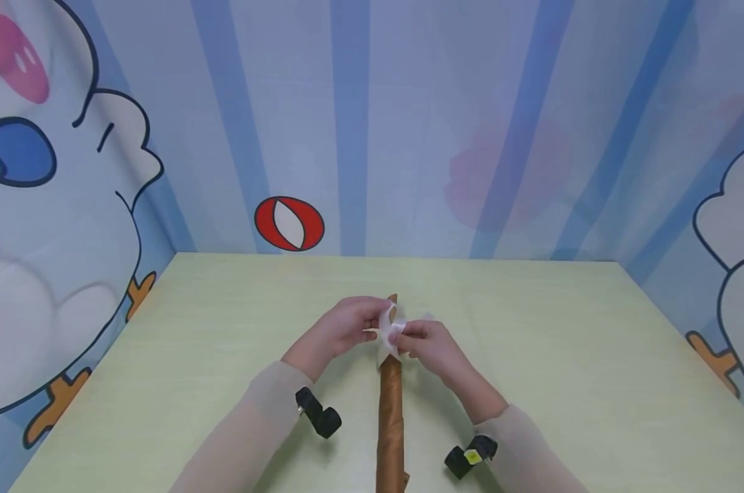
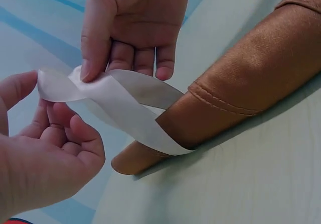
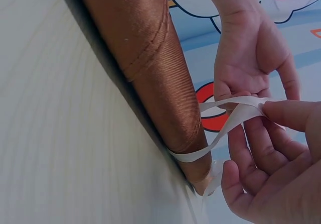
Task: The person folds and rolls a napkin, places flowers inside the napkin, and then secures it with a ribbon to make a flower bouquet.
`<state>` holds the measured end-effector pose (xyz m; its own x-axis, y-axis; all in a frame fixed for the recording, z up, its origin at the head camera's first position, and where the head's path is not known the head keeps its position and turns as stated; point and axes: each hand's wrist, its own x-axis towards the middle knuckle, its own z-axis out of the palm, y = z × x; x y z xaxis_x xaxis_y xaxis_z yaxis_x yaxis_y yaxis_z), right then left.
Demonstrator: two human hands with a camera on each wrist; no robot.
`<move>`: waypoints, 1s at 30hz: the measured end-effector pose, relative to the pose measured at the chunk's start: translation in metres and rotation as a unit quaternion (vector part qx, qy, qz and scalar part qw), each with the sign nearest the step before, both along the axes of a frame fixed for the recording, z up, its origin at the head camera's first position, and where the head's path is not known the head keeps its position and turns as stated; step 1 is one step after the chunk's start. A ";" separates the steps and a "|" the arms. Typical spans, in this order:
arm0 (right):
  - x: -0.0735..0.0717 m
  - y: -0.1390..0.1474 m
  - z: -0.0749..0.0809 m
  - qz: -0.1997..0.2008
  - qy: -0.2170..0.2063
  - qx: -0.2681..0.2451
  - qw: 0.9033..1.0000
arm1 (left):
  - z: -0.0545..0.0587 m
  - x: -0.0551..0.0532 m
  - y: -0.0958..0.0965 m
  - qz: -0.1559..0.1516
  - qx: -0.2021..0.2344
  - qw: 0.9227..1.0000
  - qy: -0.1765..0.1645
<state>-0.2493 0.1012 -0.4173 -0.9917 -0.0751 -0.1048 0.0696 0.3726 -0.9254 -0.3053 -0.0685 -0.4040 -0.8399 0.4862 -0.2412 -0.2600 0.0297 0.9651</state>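
Note:
A long roll of shiny brown cloth [image 1: 390, 424] with stitched hems lies on the table, its narrow tip pointing away from me. Near that tip a white ribbon [image 2: 135, 116] loops round the roll and its strands cross above it. My left hand [image 1: 350, 325] pinches a loop of the ribbon between thumb and fingertips, left of the roll. From the right, my right hand [image 1: 430, 346] pinches the ribbon where the strands cross, thumb on top. A loose ribbon end [image 3: 214, 179] hangs beside the tip in the right wrist view.
The pale wooden-look table [image 1: 563, 356] extends on both sides of the roll. Behind it stands a blue striped backdrop [image 1: 409, 137] with cartoon figures and a red-and-white ball [image 1: 290, 224]. Small black cameras [image 1: 318, 413] sit at both wrists.

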 end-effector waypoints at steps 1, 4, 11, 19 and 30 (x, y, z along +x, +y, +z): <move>0.001 0.000 0.000 0.002 0.000 -0.002 1.000 | 0.001 0.000 0.000 -0.002 -0.001 1.000 0.002; 0.002 -0.001 0.001 0.006 0.002 -0.005 1.000 | 0.007 0.001 -0.001 0.000 -0.010 1.000 0.008; 0.002 -0.002 0.001 0.007 0.005 -0.009 1.000 | 0.020 0.007 -0.005 0.013 -0.035 0.999 0.026; 0.000 -0.003 0.000 -0.009 0.006 -0.027 1.000 | 0.018 0.021 -0.005 0.004 -0.078 0.996 0.037; 0.001 0.000 0.000 -0.001 0.005 -0.046 0.999 | 0.002 0.034 -0.004 0.021 -0.115 0.993 0.030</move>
<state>-0.2483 0.1012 -0.4170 -0.9929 -0.0817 -0.0870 0.0602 0.2865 -0.9562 -0.2711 -0.0721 -0.4016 -0.8744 0.3883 -0.2909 -0.2082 0.2413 0.9479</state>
